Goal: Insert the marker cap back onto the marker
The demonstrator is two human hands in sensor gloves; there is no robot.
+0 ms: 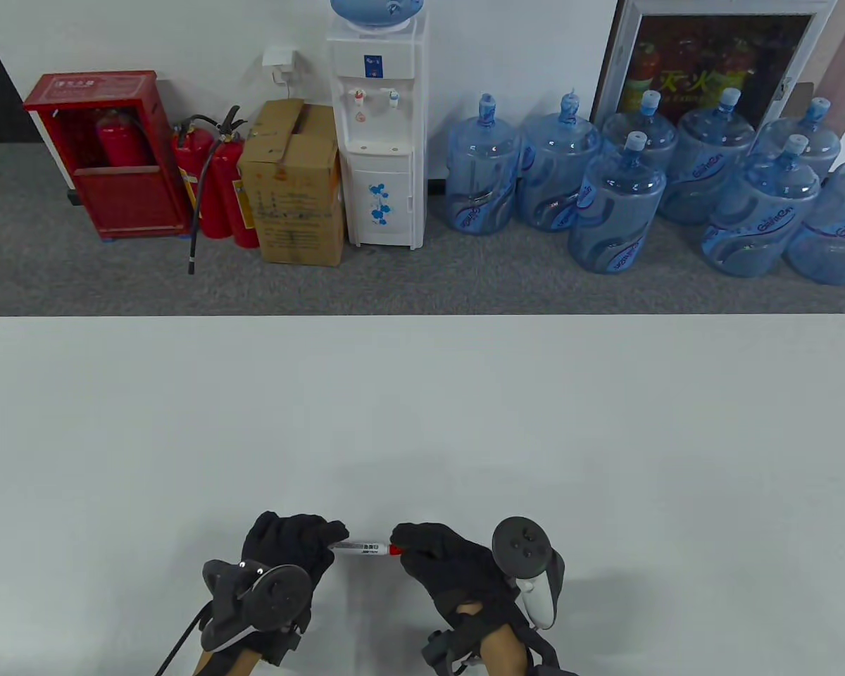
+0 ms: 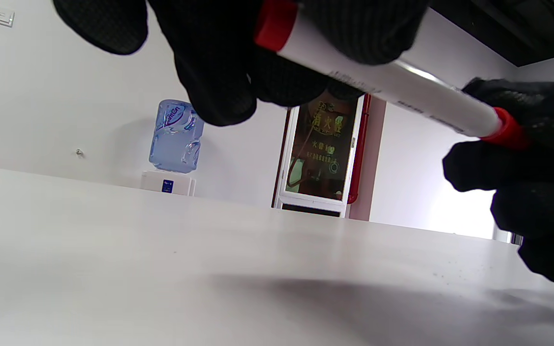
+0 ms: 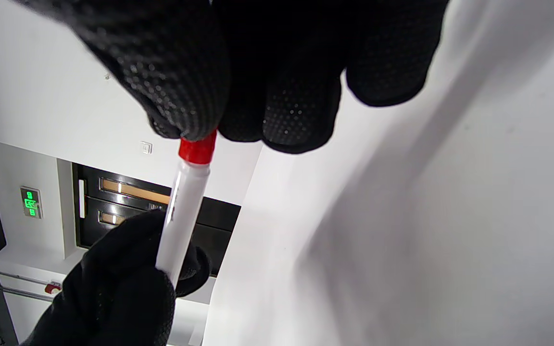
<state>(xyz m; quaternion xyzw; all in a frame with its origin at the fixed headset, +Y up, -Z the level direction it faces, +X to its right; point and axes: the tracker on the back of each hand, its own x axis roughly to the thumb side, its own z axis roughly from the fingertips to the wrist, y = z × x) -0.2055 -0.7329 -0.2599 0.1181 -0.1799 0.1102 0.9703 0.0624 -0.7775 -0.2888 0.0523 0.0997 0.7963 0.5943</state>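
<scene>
White bench (image 1: 422,408), water jugs (image 1: 616,204) and dispenser (image 1: 379,127) behind. Marker (image 1: 360,547) held level just above the bench near its front edge, between both hands. Left hand (image 1: 292,546) grips the barrel end. Right hand (image 1: 440,556) pinches the red cap (image 1: 395,551), which sits against the barrel's other end.

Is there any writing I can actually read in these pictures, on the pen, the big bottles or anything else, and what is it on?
"GainCo...": blue brand lettering on the water jugs, cut off by their curve.
Marker: small dark print on the white barrel, too small to read.
Red cabinet: white label along the top, too blurred.
Cardboard box: printed lines, too small.
Framed poster: large yellow characters, not clearly readable.
</scene>
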